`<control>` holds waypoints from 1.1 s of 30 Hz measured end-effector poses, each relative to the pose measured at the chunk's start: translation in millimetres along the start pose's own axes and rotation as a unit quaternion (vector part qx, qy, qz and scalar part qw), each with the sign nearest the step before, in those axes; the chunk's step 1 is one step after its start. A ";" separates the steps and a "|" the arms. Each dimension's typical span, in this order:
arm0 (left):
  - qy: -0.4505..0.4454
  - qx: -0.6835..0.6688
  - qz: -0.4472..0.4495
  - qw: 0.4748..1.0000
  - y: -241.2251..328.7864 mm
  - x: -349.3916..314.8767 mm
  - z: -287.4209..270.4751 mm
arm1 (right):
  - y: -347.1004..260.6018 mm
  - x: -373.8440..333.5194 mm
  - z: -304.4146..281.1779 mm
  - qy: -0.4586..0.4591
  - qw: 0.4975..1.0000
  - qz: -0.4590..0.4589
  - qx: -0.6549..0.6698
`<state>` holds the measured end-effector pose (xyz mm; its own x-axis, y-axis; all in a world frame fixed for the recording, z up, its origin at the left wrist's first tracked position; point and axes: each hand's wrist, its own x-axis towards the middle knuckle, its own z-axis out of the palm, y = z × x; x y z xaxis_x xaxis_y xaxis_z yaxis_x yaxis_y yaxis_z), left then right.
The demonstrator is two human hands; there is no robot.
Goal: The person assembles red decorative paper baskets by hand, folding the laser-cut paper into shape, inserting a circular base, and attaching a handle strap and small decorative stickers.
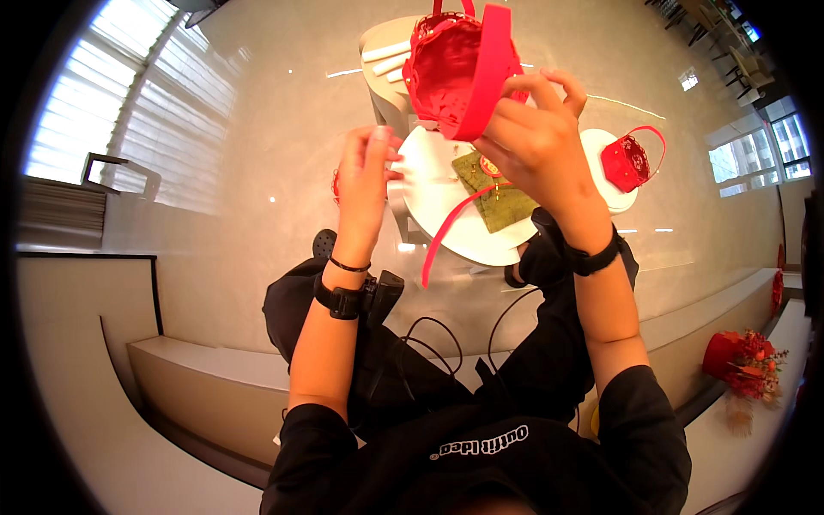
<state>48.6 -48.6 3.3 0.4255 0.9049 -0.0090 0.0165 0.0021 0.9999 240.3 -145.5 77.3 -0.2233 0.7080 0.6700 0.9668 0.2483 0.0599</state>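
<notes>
A red basket [445, 58] with a lacy cut-out rim and a wide band handle is held up before me, its opening facing me. My right hand [536, 129] grips it by the band on its right side. Lower and to the left, my left hand [365, 176] is raised with its fingers apart and nothing visible in it. Below the basket, a white round table [421, 193] carries a green textured cloth piece [506, 210] with small gold-coloured bits and a red tag. A red strip [446, 230] hangs over the table's near edge.
Another red handled basket [625, 163] stands on a small white stool [614, 199] to the right. White rolls [388, 62] lie on a pale surface beyond the table. A red flower arrangement [745, 365] is at the lower right. Dark cables [446, 330] loop over my lap.
</notes>
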 end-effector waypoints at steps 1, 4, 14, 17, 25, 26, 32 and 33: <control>-0.028 -0.062 -0.019 0.997 10.7 -2.9 5.7 | -3.8 1.0 2.5 0.051 0.997 -0.020 -0.054; -0.079 -0.114 -0.045 0.989 31.8 -2.1 12.0 | -14.7 -3.6 20.0 0.151 0.983 -0.066 -0.083; 0.011 -0.163 -0.053 0.985 -24.2 16.3 12.3 | -25.2 -19.5 57.1 0.022 0.997 0.049 0.053; 0.053 -0.115 -0.029 0.992 -24.9 17.3 20.5 | -30.1 -16.3 61.9 0.027 0.988 0.074 0.131; 0.055 -0.069 0.009 0.996 -34.9 20.9 22.7 | -46.8 -12.9 64.0 0.008 0.912 0.216 0.348; 0.053 -0.059 0.017 0.997 -35.3 20.9 23.1 | -47.2 -11.5 64.8 0.006 0.908 0.223 0.353; 0.066 -0.028 0.073 0.995 -48.6 24.4 30.3 | -37.6 -14.7 83.3 0.009 0.948 0.182 0.259; 0.064 -0.025 0.067 0.995 -49.5 25.2 31.2 | -33.5 -16.2 87.5 0.008 0.954 0.177 0.242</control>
<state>86.7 -39.1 -46.9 0.3027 0.9452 0.1222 -0.0784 -0.1031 0.9916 200.7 -107.5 -0.4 0.1129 0.7951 0.5959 0.8103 0.2734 -0.5183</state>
